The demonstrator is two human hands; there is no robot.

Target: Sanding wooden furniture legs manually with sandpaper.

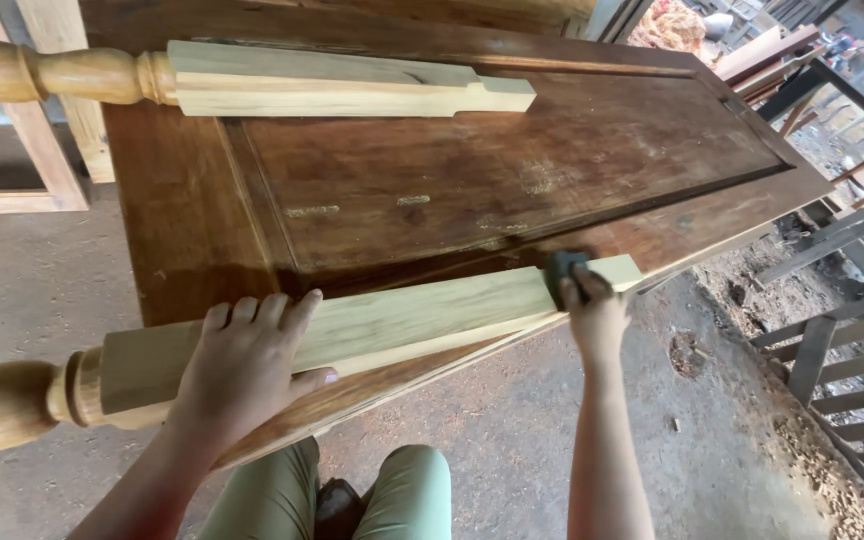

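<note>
- The rounded end of the pale turned wooden leg with a square-cut upper section (352,335) is running off the left edge of the view, so its tip is not showing.
- The small dark sanding block (563,268) is mostly lying under the fingers of the right hand (597,315); its material is hard to make out.
- The right hand is curling down over that block, pressing it onto the far end of the leg; the grip is closed around it.
- The left hand (247,365) is lying flat with fingers spread on the square section near the turned collar, holding it down rather than clasping it.
- The leg is bare, light yellowish wood with smooth flat faces, changing to a glossy, honey-coloured bulb and rings at the left.
- It is resting along the near edge of the dark brown panelled wooden door (512,170), its long axis running from lower left to upper right, square end pointing right.
- A second matching pale turned leg (332,85) is lying across the door's far side, roughly parallel, well apart from the first.
- The door surface is looking worn and dusty.
</note>
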